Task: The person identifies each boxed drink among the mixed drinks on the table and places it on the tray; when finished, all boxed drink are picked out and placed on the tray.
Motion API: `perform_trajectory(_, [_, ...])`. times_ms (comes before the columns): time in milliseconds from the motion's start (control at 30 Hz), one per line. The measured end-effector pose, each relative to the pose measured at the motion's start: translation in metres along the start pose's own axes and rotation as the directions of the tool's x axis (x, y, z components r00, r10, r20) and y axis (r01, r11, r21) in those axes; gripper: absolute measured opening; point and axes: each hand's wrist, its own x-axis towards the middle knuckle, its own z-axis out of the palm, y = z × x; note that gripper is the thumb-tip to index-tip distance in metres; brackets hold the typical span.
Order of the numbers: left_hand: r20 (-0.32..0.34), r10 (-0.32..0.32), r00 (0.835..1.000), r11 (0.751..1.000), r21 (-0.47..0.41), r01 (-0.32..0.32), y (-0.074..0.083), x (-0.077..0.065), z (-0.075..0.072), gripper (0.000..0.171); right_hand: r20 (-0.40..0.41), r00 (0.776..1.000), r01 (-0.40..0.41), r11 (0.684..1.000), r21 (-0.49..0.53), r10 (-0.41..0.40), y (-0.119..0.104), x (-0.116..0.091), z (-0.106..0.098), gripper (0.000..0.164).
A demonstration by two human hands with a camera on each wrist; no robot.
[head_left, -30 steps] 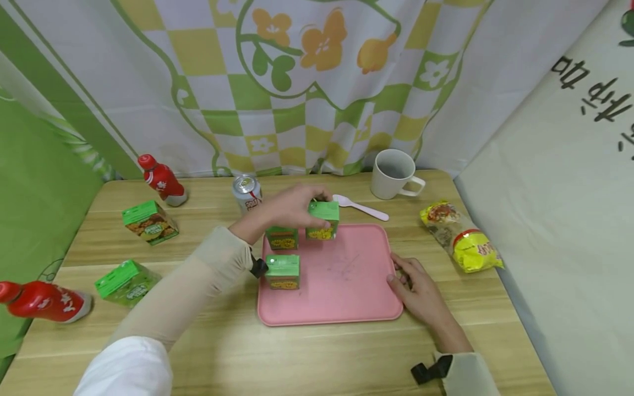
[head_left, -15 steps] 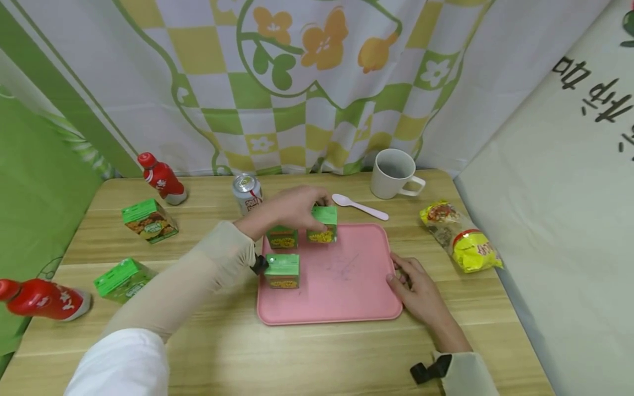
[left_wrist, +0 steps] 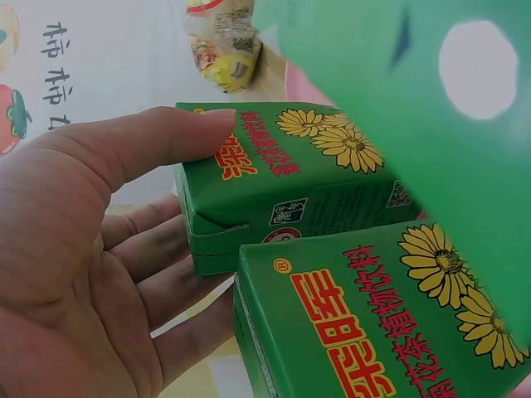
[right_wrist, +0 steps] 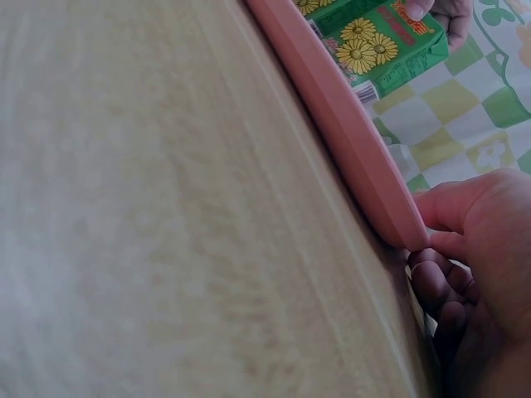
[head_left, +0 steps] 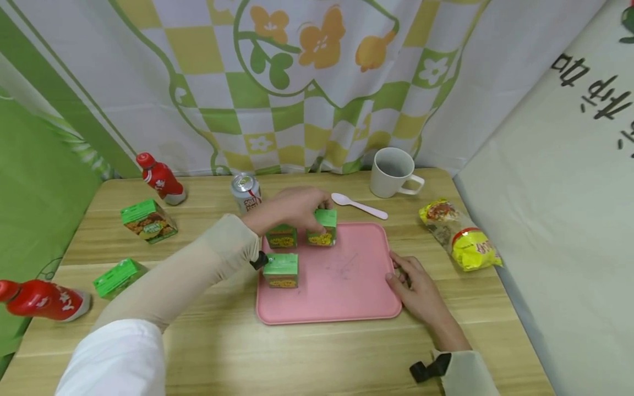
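Green drink carton [head_left: 328, 224], upright at the far edge of the pink tray [head_left: 346, 280]: my left hand [head_left: 297, 206] pinches it between thumb and fingers; my right hand [head_left: 418, 289] pinches the tray's right rim. Beneath spreads a wood-grain table [head_left: 238, 352]; behind hangs a checked, flowered curtain [head_left: 317, 110], green cloth [head_left: 39, 176] leftward, a whitish backdrop [head_left: 555, 181] with dark characters rightward.

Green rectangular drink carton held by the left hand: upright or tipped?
Upright: the green carton shows its top above its flower-printed side.
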Motion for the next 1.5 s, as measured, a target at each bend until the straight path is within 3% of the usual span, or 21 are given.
perform_trajectory(500, [0.009, -0.025, 1.0, 0.999, 0.042, 0.024, 0.0, 0.001, 0.0, 0.046, -0.006, 1.0, -0.003, 1.0, 0.012, 0.003, 0.0, 0.0, 0.0, 0.054])
perform_trajectory(700, [0.0, -0.005, 1.0, 1.0, 0.025, 0.005, 0.0, 0.0, 0.0, 0.046, -0.004, 1.0, -0.015, 1.0, 0.005, 0.015, 0.001, 0.0, -0.001, 0.054])
perform_trajectory(833, [-0.017, 0.029, 0.999, 0.997, -0.071, -0.03, -0.005, -0.004, -0.001, 0.045, -0.006, 1.0, -0.014, 1.0, 0.004, 0.014, 0.001, 0.001, -0.001, 0.054])
perform_trajectory(933, [-0.051, 0.063, 0.997, 0.979, -0.19, -0.072, -0.007, -0.012, -0.008, 0.046, -0.01, 1.0, -0.01, 1.0, 0.007, 0.01, 0.001, 0.0, -0.001, 0.054])
perform_trajectory(1100, [-0.165, 0.088, 0.982, 0.944, -0.3, -0.135, -0.009, -0.043, -0.028, 0.048, -0.011, 1.0, 0.001, 1.0, 0.012, -0.001, 0.002, -0.001, 0.001, 0.054])
perform_trajectory(1200, [-0.266, 0.047, 0.963, 0.93, -0.34, -0.139, -0.013, -0.073, -0.038, 0.044, -0.019, 1.0, 0.019, 1.0, 0.01, -0.019, 0.002, -0.002, 0.003, 0.054])
perform_trajectory(1300, [-0.378, -0.011, 0.926, 0.905, -0.398, -0.151, -0.02, -0.107, -0.043, 0.038, -0.031, 0.999, 0.041, 0.999, 0.004, -0.04, 0.002, -0.001, 0.004, 0.053])
perform_trajectory(1400, [-0.477, -0.078, 0.875, 0.886, -0.436, -0.159, -0.033, -0.142, -0.041, 0.032, -0.041, 0.998, 0.055, 0.998, -0.002, -0.055, 0.002, -0.001, 0.005, 0.053])
perform_trajectory(1500, [-0.576, -0.15, 0.803, 0.874, -0.457, -0.165, -0.049, -0.178, -0.033, 0.029, -0.04, 0.998, 0.052, 0.999, -0.006, -0.052, 0.001, 0.0, 0.005, 0.053])
